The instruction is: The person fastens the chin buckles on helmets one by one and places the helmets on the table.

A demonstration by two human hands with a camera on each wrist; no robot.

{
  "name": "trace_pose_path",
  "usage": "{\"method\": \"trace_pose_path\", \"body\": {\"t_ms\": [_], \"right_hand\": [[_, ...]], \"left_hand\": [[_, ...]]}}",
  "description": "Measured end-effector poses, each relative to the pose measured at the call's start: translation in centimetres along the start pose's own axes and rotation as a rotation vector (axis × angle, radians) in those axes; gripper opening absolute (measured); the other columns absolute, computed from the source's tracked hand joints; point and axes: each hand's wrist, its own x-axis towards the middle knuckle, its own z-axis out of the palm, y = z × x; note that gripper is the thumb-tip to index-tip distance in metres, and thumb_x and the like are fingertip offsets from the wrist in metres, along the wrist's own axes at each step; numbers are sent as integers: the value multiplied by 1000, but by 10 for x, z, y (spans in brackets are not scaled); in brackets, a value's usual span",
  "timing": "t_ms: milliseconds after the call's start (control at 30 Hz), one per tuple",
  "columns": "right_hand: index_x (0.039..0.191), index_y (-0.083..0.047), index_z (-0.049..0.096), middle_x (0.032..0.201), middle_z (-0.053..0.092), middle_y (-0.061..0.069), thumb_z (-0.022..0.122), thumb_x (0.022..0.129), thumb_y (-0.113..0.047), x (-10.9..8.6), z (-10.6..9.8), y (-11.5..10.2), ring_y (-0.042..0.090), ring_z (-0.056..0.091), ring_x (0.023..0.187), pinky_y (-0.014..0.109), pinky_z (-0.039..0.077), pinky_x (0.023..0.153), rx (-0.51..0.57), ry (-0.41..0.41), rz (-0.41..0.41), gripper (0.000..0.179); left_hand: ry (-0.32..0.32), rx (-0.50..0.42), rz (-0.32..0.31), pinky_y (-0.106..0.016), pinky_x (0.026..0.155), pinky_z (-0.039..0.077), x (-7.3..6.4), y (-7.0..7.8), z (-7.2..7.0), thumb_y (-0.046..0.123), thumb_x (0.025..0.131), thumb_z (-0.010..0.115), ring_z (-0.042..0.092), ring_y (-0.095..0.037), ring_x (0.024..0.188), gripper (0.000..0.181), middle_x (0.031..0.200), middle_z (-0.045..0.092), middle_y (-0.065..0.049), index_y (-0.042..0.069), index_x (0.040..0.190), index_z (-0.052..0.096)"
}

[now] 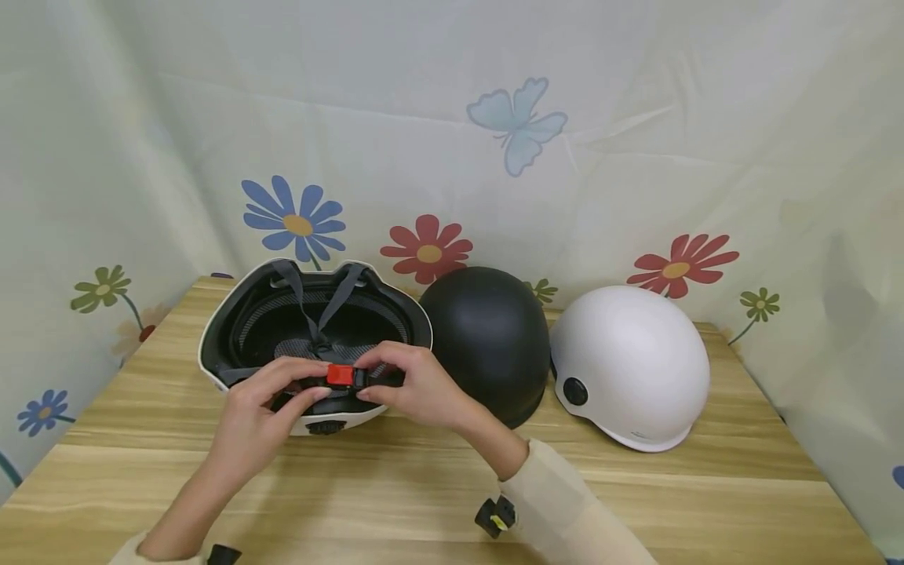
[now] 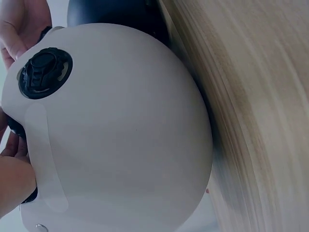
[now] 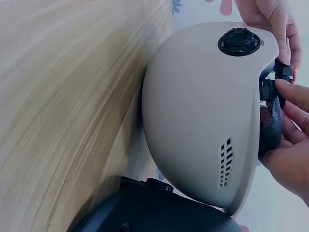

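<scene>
A white helmet (image 1: pixel 304 424) with a black lining lies upturned at the left of the table, its grey straps (image 1: pixel 339 302) crossing the hollow. Above its near rim, my left hand (image 1: pixel 247 424) pinches the red buckle piece (image 1: pixel 340 375) between thumb and fingers. From the other side, my right hand (image 1: pixel 424 384) pinches the black buckle end (image 1: pixel 361 378). Both pieces meet end to end; whether they are latched I cannot tell. A black dial (image 2: pixel 44 72) sits on the shell in the left wrist view. The right wrist view shows a padded strap (image 3: pixel 273 128) by the right hand.
A black helmet (image 1: pixel 487 337) stands dome up just right of the upturned one. Beyond it sits another white helmet (image 1: pixel 636 361), also dome up, with a black round side piece. Behind the wooden table (image 1: pixel 424 486) hangs a flower-printed curtain (image 1: pixel 395 133).
</scene>
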Motion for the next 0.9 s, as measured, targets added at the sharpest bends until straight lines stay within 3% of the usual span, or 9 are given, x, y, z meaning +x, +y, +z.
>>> {"method": "trace_pose_path", "body": {"t_ms": [133,300,433,667,900], "right_hand": [[104,-2,63,97,62,7,72,77,-3,0,1,0,13,55,82,19,47,78,-1,-4,13,28],[105,-3,64,97,62,6,72,77,-4,1,0,0,14,56,83,21,48,78,-3,-5,7,29],[107,-4,64,99,62,6,71,78,-4,0,-1,1,14,55,85,21,47,79,-5,-9,26,30],[109,-4,63,104,62,8,70,79,-4,-4,-8,6,19,55,90,28,47,83,-15,-10,55,31],[110,-3,63,108,62,7,70,80,-6,-11,-18,14,24,55,99,30,44,89,-54,-5,71,32]], "left_hand": [[5,-2,6,-11,62,43,0,-1,0,-13,63,75,54,-5,76,36,91,65,-3,6,93,69],[-42,16,-49,-11,64,44,1,-1,-4,-9,66,76,55,-3,81,33,96,65,-1,6,94,67],[-67,3,-43,-11,68,45,1,-2,-6,-9,66,75,55,-4,85,37,99,63,-2,5,99,65],[-177,-34,-28,-14,72,47,-1,-4,-14,-4,67,77,56,-5,94,46,114,60,-3,9,109,63],[-248,23,-11,-11,92,32,-5,-4,-23,8,62,82,46,-5,112,44,118,58,2,19,102,67]]}}
